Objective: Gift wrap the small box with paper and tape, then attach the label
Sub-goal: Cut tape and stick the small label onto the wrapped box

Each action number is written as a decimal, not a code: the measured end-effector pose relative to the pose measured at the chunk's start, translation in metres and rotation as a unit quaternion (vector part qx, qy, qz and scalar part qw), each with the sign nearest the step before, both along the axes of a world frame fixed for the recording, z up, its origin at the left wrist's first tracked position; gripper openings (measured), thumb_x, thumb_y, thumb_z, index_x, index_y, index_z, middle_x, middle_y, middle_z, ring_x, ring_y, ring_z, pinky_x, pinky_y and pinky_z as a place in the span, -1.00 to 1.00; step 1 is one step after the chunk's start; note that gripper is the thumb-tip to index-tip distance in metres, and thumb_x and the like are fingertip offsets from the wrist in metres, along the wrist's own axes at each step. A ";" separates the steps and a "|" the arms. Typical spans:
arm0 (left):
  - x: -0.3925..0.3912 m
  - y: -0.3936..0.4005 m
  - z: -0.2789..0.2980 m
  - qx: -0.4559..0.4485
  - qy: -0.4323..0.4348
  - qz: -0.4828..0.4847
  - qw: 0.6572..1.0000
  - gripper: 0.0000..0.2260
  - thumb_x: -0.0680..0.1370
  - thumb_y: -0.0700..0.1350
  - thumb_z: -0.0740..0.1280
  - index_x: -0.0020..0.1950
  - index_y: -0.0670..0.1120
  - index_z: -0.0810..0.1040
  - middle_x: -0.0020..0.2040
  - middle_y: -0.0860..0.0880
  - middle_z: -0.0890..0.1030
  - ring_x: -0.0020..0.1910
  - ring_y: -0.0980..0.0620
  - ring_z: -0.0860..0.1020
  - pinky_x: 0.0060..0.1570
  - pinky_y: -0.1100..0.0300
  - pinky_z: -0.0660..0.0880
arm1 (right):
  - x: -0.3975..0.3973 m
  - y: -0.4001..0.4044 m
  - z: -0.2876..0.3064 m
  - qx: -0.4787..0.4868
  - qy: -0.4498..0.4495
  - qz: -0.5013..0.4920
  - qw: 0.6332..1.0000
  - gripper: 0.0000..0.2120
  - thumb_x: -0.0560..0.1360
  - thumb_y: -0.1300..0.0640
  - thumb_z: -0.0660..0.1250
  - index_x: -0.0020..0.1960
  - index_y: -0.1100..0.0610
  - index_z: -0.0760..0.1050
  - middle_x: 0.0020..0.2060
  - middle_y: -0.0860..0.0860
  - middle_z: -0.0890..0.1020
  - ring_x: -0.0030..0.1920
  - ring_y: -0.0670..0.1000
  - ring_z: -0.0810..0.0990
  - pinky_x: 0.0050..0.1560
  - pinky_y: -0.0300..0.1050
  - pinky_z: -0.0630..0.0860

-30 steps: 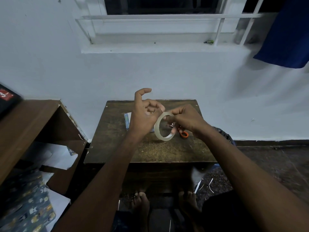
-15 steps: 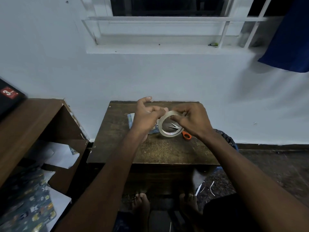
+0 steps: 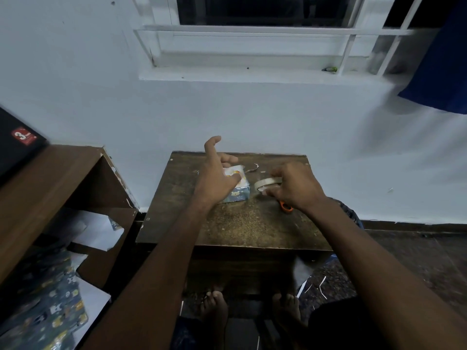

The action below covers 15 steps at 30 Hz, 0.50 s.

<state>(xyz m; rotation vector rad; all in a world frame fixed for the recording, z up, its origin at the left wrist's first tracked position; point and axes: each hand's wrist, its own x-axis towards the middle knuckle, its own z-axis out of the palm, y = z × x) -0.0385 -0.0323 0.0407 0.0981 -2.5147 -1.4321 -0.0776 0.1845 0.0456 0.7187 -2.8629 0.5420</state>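
Observation:
A small box [image 3: 238,192] wrapped in blue patterned paper sits on the small wooden table [image 3: 252,223], left of centre. My left hand [image 3: 216,180] is over its left side, fingers spread and loosely bent, thumb touching the top, index finger raised. Just right of the box, a roll of clear tape [image 3: 266,184] lies low on the table. My right hand [image 3: 295,188] grips it from the right with curled fingers. Part of the roll is hidden under that hand. I cannot see a label.
Orange-handled scissors [image 3: 286,207] poke out under my right wrist. A torn paper scrap [image 3: 252,169] lies behind the box. A wooden shelf [image 3: 50,178] stands left, with patterned wrapping paper [image 3: 50,311] and white sheets [image 3: 96,231] below. The wall is close behind.
Both hands came apart and dropped toward the table. The tape roll went down to the right with my right hand; my left hand let go of it and moved onto the box.

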 end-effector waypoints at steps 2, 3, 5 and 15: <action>0.001 -0.005 -0.002 -0.063 -0.031 -0.008 0.998 0.08 0.39 -0.13 0.68 0.67 0.06 0.00 0.29 0.11 0.63 0.35 0.10 0.54 0.35 0.06 0.27 | -0.002 -0.005 -0.002 0.045 -0.017 -0.017 0.999 -0.69 0.33 -0.17 0.63 -0.22 0.01 0.59 -0.30 -0.09 0.59 -0.15 0.05 0.61 -0.27 -0.10 0.36; 0.002 -0.006 -0.004 -0.089 -0.043 -0.013 0.995 0.14 0.36 -0.07 0.70 0.68 0.08 -0.04 0.34 0.11 0.60 0.42 0.09 0.48 0.34 0.05 0.14 | -0.004 -0.007 -0.003 0.057 -0.034 -0.023 0.998 -0.66 0.32 -0.19 0.63 -0.18 0.02 0.61 -0.26 -0.06 0.61 -0.14 0.04 0.60 -0.28 -0.11 0.36; 0.002 -0.008 -0.007 -0.120 -0.058 -0.021 0.991 0.22 0.33 -0.01 0.71 0.70 0.08 -0.11 0.43 0.10 0.56 0.52 0.04 0.39 0.32 0.05 0.04 | -0.004 -0.011 -0.004 0.084 -0.075 -0.026 0.993 -0.64 0.30 -0.19 0.65 -0.10 0.01 0.63 -0.22 -0.04 0.60 -0.14 0.03 0.57 -0.27 -0.14 0.34; -0.003 -0.011 -0.018 -0.167 -0.077 -0.026 0.982 0.23 0.38 0.01 0.68 0.71 0.04 -0.19 0.47 0.07 0.54 0.55 -0.06 0.36 0.56 -0.30 0.05 | -0.007 -0.014 -0.006 0.048 -0.149 -0.015 0.988 -0.63 0.32 -0.24 0.61 -0.26 0.04 0.62 -0.29 -0.10 0.64 -0.24 -0.07 0.59 -0.31 -0.18 0.34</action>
